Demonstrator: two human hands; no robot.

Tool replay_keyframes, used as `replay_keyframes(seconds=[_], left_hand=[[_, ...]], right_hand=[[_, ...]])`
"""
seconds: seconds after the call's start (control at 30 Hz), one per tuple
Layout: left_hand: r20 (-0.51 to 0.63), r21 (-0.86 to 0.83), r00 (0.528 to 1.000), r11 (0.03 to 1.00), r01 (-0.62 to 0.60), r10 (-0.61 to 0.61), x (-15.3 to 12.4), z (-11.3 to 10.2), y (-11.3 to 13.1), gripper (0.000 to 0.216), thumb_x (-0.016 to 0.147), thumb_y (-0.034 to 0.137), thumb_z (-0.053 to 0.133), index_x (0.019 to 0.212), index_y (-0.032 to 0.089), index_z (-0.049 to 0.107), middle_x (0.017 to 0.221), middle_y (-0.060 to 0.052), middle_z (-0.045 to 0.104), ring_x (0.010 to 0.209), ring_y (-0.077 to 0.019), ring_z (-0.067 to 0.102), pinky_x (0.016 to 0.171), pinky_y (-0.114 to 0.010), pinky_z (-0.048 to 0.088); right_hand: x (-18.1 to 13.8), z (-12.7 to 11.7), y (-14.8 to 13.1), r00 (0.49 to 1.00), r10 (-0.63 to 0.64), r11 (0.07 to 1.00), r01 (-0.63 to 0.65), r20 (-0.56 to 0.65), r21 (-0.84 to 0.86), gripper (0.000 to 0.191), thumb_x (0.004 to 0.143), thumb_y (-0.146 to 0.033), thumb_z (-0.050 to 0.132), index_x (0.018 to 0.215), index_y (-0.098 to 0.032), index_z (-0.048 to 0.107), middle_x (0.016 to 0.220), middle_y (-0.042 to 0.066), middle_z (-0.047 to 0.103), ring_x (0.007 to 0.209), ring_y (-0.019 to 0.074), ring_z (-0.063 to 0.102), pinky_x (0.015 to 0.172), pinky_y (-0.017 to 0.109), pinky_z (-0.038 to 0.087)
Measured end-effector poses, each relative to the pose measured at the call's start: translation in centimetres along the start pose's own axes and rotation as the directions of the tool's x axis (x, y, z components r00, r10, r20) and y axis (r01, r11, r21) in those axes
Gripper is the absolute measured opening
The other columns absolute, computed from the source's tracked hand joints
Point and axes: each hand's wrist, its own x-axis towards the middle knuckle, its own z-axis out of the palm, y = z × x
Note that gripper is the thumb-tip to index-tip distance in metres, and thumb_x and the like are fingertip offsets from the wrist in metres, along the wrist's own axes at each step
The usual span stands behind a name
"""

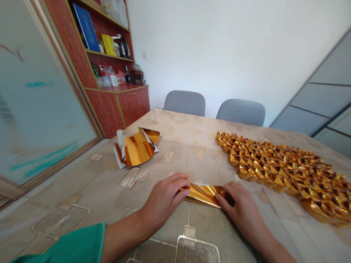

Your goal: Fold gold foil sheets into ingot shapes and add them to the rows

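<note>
Containers: A red-brown cabinet (pixel 105 115) stands beyond the far left of the table (pixel 178 128). Its middle shelf (pixel 109 56) bears a blue board (pixel 87 28), a yellow item (pixel 109 45) and a kettle (pixel 125 48). The counter below bears a green bottle (pixel 95 69), a white cup (pixel 113 80), a dark bottle (pixel 127 74) and a large jar (pixel 137 74) fitted with a tap. The jar shows dark contents; their type cannot be identified.

Workpiece: One strip of gold paper (pixel 204 194) lies at the near middle of the table, between the two hands, its long axis running left to right.

Left hand (pixel 169 193): The forearm enters from the lower left in a green sleeve (pixel 74 243). The fingers are bent together over the left end of the strip; thumb and fingers pinch that end.

Right hand (pixel 240 200): The forearm enters from the lower right. The fingers curl around the right end of the strip, and the thumb presses on its upper face. The grip is closed on the paper.

Stock: A loose stack of gold sheets (pixel 138 149) rests farther left. Rows of folded gold pieces (pixel 276 166) stand packed together at the right.
</note>
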Motion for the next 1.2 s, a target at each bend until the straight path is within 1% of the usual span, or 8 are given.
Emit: replay_keyframes(seconds=[0.17, 0.43, 0.67, 0.83, 0.97, 1.07, 1.13, 1.2], left_hand=[[0.03, 0.026, 0.999, 0.999, -0.022, 0.022, 0.1, 0.3, -0.3, 0.014, 0.09, 0.014, 0.058, 0.092, 0.022, 0.07, 0.112, -0.004, 0.07, 0.101, -0.0185, 0.066, 0.09, -0.032, 0.053], [0.049, 0.09, 0.999, 0.996, 0.016, -0.021, 0.2, 0.7, -0.7, 0.015, 0.086, 0.01, 0.061, 0.096, 0.019, 0.069, 0.125, -0.008, 0.066, 0.109, -0.0217, 0.065, 0.095, -0.037, 0.052], [0.077, 0.108, 0.997, 0.994, 0.019, -0.027, 0.1, 0.7, -0.7, 0.014, 0.086, 0.011, 0.062, 0.093, 0.021, 0.069, 0.128, -0.007, 0.064, 0.109, -0.0214, 0.065, 0.096, -0.036, 0.052], [0.09, 0.142, 0.996, 0.99, 0.003, -0.016, 0.1, 0.6, -0.7, 0.015, 0.086, 0.011, 0.062, 0.097, 0.02, 0.068, 0.128, -0.008, 0.063, 0.113, -0.0219, 0.062, 0.099, -0.038, 0.05], [0.081, 0.193, 0.995, 0.978, -0.077, 0.062, 0.3, 0.6, -0.5, 0.018, 0.086, 0.009, 0.062, 0.1, 0.019, 0.067, 0.123, -0.007, 0.063, 0.112, -0.0224, 0.059, 0.096, -0.038, 0.051], [0.111, 0.261, 0.981, 0.948, -0.182, 0.157, 0.4, 0.6, -0.1, 0.015, 0.09, 0.012, 0.059, 0.101, 0.02, 0.066, 0.121, -0.007, 0.061, 0.108, -0.023, 0.057, 0.09, -0.039, 0.051], [0.174, 0.307, 0.955, 0.908, -0.286, 0.242, 0.5, 0.5, 0.2, 0.018, 0.094, 0.017, 0.054, 0.108, 0.023, 0.064, 0.123, -0.007, 0.06, 0.106, -0.0228, 0.056, 0.089, -0.04, 0.05], [0.255, 0.314, 0.912, 0.865, -0.391, 0.321, 0.6, 0.5, 0.4, 0.024, 0.097, 0.02, 0.049, 0.118, 0.026, 0.061, 0.126, -0.007, 0.058, 0.103, -0.0215, 0.055, 0.088, -0.038, 0.048]], right_hand=[[-0.1, 0.2, 0.1, 0.999, 0.034, 0.999, -0.034, -0.015, 0.002, 0.028, 0.088, -0.038, 0.057, 0.065, -0.025, 0.051, 0.071, 0.004, 0.059, 0.071, 0.0236, 0.055, 0.063, 0.034, 0.037], [0.0, 0.3, 0.1, 0.997, 0.069, 0.997, -0.068, -0.028, 0.033, 0.028, 0.086, -0.038, 0.058, 0.062, -0.025, 0.049, 0.067, 0.003, 0.058, 0.068, 0.0236, 0.054, 0.062, 0.034, 0.035], [-0.1, 0.3, 0.1, 0.997, 0.075, 0.997, -0.075, -0.012, 0.011, 0.029, 0.086, -0.038, 0.058, 0.062, -0.026, 0.048, 0.068, 0.004, 0.059, 0.068, 0.0241, 0.054, 0.061, 0.034, 0.035], [-0.1, 0.3, 0.0, 0.998, 0.06, 0.998, -0.061, -0.02, -0.028, 0.026, 0.087, -0.036, 0.058, 0.064, -0.025, 0.051, 0.069, 0.003, 0.06, 0.069, 0.0233, 0.055, 0.062, 0.034, 0.036], [-0.1, 0.5, 0.0, 0.998, 0.038, 0.995, -0.042, -0.042, -0.087, 0.025, 0.086, -0.032, 0.059, 0.065, -0.024, 0.051, 0.069, 0.002, 0.059, 0.069, 0.0229, 0.055, 0.062, 0.033, 0.036], [-0.2, 0.6, -0.2, 0.999, 0.018, 0.99, -0.025, -0.046, -0.142, 0.023, 0.087, -0.031, 0.059, 0.067, -0.023, 0.052, 0.069, 0.002, 0.059, 0.07, 0.0235, 0.056, 0.063, 0.033, 0.036], [-0.2, 0.6, -0.3, 0.998, 0.005, 0.983, -0.016, -0.056, -0.184, 0.02, 0.086, -0.03, 0.06, 0.07, -0.023, 0.053, 0.071, 0.003, 0.06, 0.071, 0.0244, 0.056, 0.064, 0.034, 0.036], [-0.2, 0.8, -0.4, 0.997, 0.003, 0.975, -0.02, -0.075, -0.223, 0.016, 0.085, -0.029, 0.06, 0.072, -0.023, 0.053, 0.072, 0.003, 0.06, 0.072, 0.0251, 0.057, 0.064, 0.034, 0.037]])
